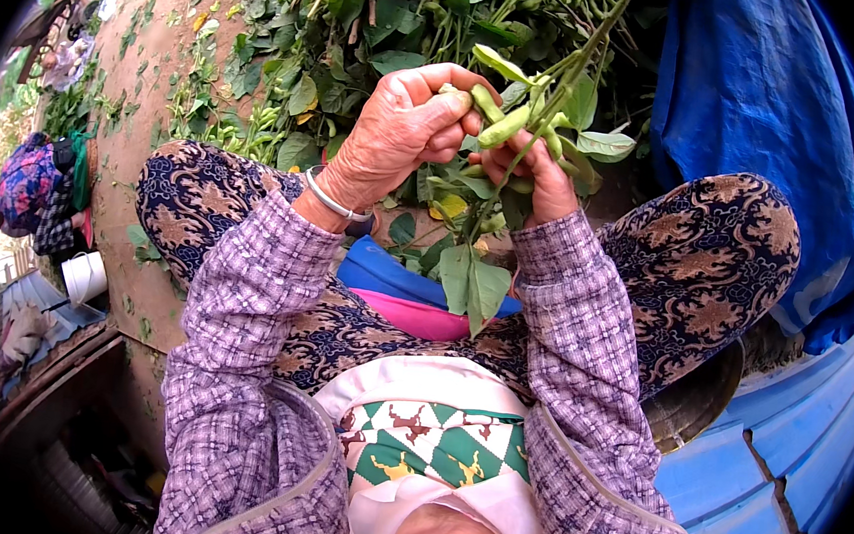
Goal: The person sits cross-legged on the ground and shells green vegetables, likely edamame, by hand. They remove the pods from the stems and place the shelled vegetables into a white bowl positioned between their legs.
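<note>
In front of my lap I hold a leafy soybean stalk that slants up to the right and carries several plump green pods. The fingers of my right hand are wrapped round its lower part. My left hand, with a bangle at the wrist, pinches a green soybean pod between thumb and forefinger. Another pod hangs right beside it, close to both hands. Below my right hand, green leaves droop over something blue and pink between my legs.
Ahead lies a heap of soybean plants, with loose leaves on the brown ground. A blue tarp hangs at right, above blue sheeting and a round metal pan. Far left are a white bucket and patterned cloth.
</note>
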The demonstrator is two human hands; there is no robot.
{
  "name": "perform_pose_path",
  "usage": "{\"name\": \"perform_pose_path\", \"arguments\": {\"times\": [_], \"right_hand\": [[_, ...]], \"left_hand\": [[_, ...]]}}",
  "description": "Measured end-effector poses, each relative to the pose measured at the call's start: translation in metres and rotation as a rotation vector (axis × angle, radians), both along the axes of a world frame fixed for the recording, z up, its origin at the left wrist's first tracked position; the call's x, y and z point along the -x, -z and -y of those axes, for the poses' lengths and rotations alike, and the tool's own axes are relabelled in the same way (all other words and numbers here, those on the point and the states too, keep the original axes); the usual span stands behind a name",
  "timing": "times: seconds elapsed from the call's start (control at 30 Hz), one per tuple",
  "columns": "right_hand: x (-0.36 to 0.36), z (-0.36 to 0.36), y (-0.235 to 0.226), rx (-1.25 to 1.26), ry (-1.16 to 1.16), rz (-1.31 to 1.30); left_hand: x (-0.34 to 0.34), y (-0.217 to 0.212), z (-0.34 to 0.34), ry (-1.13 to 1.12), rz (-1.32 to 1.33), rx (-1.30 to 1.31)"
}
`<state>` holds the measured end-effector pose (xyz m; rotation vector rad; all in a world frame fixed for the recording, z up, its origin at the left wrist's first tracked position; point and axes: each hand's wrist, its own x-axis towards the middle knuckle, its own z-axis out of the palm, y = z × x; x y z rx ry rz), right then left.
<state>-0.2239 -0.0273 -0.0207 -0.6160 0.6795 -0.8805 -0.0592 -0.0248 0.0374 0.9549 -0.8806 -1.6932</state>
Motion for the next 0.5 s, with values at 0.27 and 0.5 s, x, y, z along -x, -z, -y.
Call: {"name": "perform_pose_path", "arguments": {"times": [0.27, 0.5], "right_hand": [[0.010, -0.002, 0.018, -0.089, 0.205, 0.001], [0.000, -0.004, 0.027, 0.139, 0.062, -0.213]], "left_hand": [[0.003, -0.016, 0.004, 0.092, 0.301, 0.075], [-0.002, 0.005, -0.017, -0.081, 0.109, -0.063]]}}
